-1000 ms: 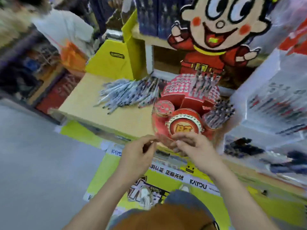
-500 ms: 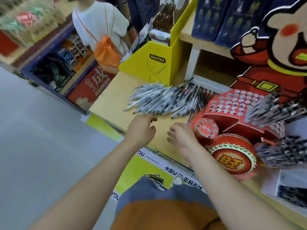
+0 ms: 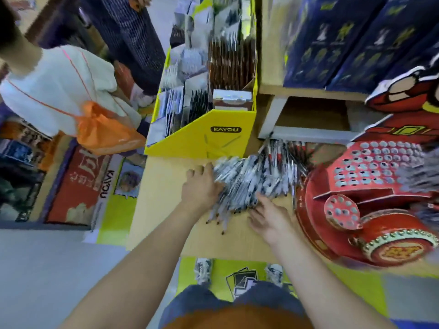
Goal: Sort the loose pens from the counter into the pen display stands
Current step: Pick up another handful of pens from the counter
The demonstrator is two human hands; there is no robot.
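– On the tan counter (image 3: 161,198), where's the stock?
– Loose pens (image 3: 256,176), heaped in a fan between the yellow box (image 3: 204,141) and the red display stand (image 3: 370,184). Far end reaches the white shelf (image 3: 308,135).
– Left hand (image 3: 202,189)?
– Flat against the heap's left edge. Fingers straight, spread, gripping nothing.
– Right hand (image 3: 270,220)?
– At the heap's near edge, just beside the stand. Fingers spread, tips touching pen ends, nothing pinched. View blurred.
– Stand itself?
– Many holes bare on the left tiers; right side too smeared to read.

Heap of loose grey-white pens (image 3: 256,179) flat on tan counter (image 3: 161,186), just beside red perforated display stand (image 3: 370,172)
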